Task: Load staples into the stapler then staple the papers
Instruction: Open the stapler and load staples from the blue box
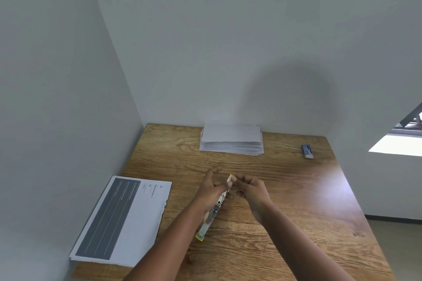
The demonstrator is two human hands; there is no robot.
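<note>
Left hand (211,187): clasped round stapler (213,210), mid-table (285,201). Right hand (250,189): fingers pinching stapler's far tip. White paper stack (231,141): 12 o'clock. Printed sheets (123,219): 9 o'clock. Blue staple box (307,150): 2 o'clock.

Printed sheet (127,219) at eight o'clock, headed with what is read as "Washroom 2", "1 of 1", "10" and "18", dark panel lines too small, blue box (307,151) at two o'clock, print unreadable

Wooden table (296,201) set in a corner of grey-white walls (57,75); bright window (397,143) at right
</note>
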